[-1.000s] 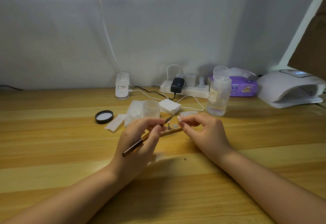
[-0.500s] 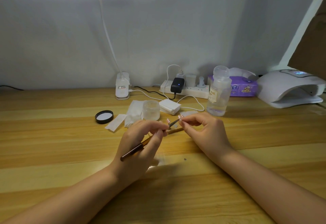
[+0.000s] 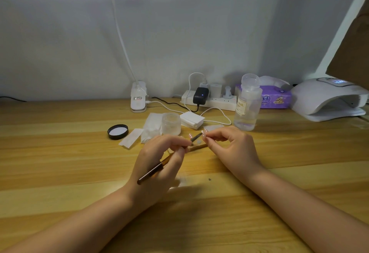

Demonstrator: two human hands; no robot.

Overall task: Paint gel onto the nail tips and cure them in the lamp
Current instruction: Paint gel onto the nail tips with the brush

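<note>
My left hand point(image 3: 159, 161) grips a brown-handled gel brush point(image 3: 153, 170) like a pen. Its dark bristle end points up and right, close to a small pale nail tip point(image 3: 204, 132) that my right hand point(image 3: 233, 149) pinches between thumb and fingers. Just below them lies a wooden holder strip point(image 3: 196, 147), and a second pinkish tip point(image 3: 190, 136) shows beside the bristles. The open gel jar point(image 3: 171, 126) stands behind my left hand, with its black lid point(image 3: 117, 131) further left. The white curing lamp point(image 3: 327, 99) sits at the far right.
On the wooden desk point(image 3: 60, 163) are crumpled tissues point(image 3: 151, 128), a white box point(image 3: 192, 120), a clear liquid bottle point(image 3: 247, 105), a purple tissue pack point(image 3: 275, 99), a power strip point(image 3: 209, 101) with trailing cables, and a desk-lamp base point(image 3: 138, 98).
My left hand has shifted the brush slightly to the right, bringing its bristles nearer the tip in my right hand. The right hand has barely moved.
</note>
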